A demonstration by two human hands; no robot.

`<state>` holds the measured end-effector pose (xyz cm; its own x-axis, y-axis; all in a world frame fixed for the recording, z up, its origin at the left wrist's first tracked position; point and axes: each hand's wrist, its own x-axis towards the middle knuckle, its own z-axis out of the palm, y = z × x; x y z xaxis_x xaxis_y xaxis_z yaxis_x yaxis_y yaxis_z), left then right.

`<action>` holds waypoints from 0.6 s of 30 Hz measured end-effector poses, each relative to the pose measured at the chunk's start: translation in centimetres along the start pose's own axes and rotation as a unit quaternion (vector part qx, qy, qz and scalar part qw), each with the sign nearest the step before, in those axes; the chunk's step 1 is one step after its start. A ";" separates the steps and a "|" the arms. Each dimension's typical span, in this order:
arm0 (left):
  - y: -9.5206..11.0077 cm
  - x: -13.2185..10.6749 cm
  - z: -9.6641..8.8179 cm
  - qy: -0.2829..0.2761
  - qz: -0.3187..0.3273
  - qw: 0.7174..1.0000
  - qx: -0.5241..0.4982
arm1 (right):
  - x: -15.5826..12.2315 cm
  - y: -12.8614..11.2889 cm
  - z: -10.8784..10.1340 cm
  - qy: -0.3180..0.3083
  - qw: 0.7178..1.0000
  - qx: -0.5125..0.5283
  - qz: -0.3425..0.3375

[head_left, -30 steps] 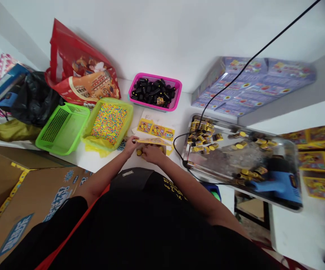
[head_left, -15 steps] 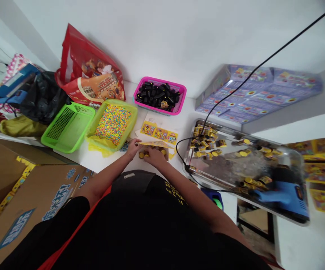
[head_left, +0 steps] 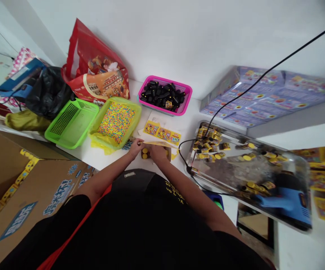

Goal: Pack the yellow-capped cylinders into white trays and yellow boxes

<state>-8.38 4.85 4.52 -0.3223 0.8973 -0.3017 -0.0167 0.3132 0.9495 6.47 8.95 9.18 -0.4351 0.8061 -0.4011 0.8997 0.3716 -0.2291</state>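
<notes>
A small open box (head_left: 169, 154) lies in front of me, its yellow printed flap (head_left: 159, 143) raised on the far side. My left hand (head_left: 135, 148) is closed at the box's left end, thumb and forefinger pinching the flap's corner. Down inside the box reaches my right hand (head_left: 158, 153); its fingertips are hidden, so what they hold does not show. Small yellow-capped bottles (head_left: 144, 153) stand in the box on both sides of that hand. Just beyond the flap, flat yellow printed cards (head_left: 168, 135) rest on the white table.
Behind are a pink basket (head_left: 189, 99) of black bottles, a yellow tub (head_left: 136, 118) of coloured beads and a green basket (head_left: 66, 139). A metal tray (head_left: 221, 172) with bottles and a blue heat gun (head_left: 290, 198) is at right. A black cable (head_left: 243, 89) hangs across.
My right hand has pushed deeper into the box, its fingers now out of sight. My left hand keeps its place at the flap's corner. The whole view has shifted slightly.
</notes>
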 end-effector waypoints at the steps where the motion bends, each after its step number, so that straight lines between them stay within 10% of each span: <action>1: -0.1 0.1 0.0 0.004 -0.001 1.000 0.003 | -0.1 0.2 0.1 0.001 1.000 -0.002 0.015; 18: -0.5 0.0 0.7 0.016 -0.010 0.999 0.040 | 0.7 0.9 0.3 0.011 0.994 -0.038 0.097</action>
<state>-7.73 4.90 3.99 -0.3532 0.8806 -0.3160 0.0525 0.3559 0.9331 6.99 9.72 8.37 -0.2533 0.8759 -0.4107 0.9670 0.2418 -0.0807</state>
